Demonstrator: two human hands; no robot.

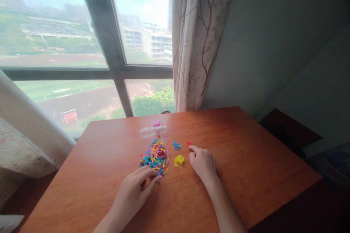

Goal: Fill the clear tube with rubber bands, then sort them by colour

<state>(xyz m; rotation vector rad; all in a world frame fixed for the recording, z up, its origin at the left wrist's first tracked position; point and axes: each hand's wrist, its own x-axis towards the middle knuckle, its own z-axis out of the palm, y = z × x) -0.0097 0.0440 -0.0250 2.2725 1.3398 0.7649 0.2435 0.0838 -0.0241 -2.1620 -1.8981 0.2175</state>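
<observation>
A mixed heap of small colourful rubber bands lies on the wooden table. My left hand is at its near edge, thumb and forefinger pinched together by a pink rubber band. Over to the right, my right hand has its fingers closed, the forefinger tip touching a small red pile of bands. Whatever is under those fingertips is hidden. Between the hands sit a blue pile and a yellow pile of bands, apart from the heap.
Behind the heap lies a clear plastic bag, with a round purple item beside it. The wooden table ends at a window with a patterned curtain. A dark wall stands at the right.
</observation>
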